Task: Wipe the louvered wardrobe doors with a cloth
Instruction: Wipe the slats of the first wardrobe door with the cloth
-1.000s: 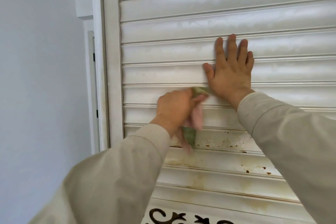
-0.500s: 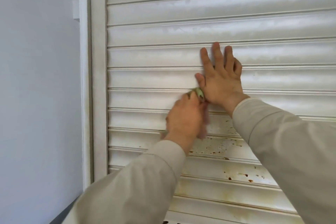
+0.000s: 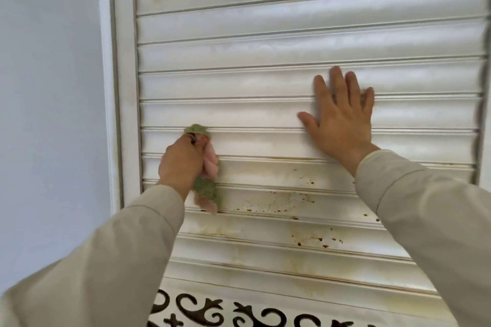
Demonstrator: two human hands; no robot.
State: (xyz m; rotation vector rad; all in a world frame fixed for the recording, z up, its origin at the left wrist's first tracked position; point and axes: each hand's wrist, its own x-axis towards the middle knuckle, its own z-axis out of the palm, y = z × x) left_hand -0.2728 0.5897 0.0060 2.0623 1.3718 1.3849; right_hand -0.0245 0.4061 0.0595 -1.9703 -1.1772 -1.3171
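Green-and-pink cloth (image 3: pixel 206 167) is being gripped in the curled fingers of the left hand (image 3: pixel 183 164) and pressed against the louvered door (image 3: pixel 265 82) near its left frame; the bunched cloth is hanging lengthwise downward, its top poking up past the knuckles. The right hand (image 3: pixel 340 119) is being laid flat on the slats, fingers spread and pointing up, holding nothing. Strokes are probably best being run along each horizontal slat, with pressure being kept in the grooves and on the rust-brown specks (image 3: pixel 276 202) below.
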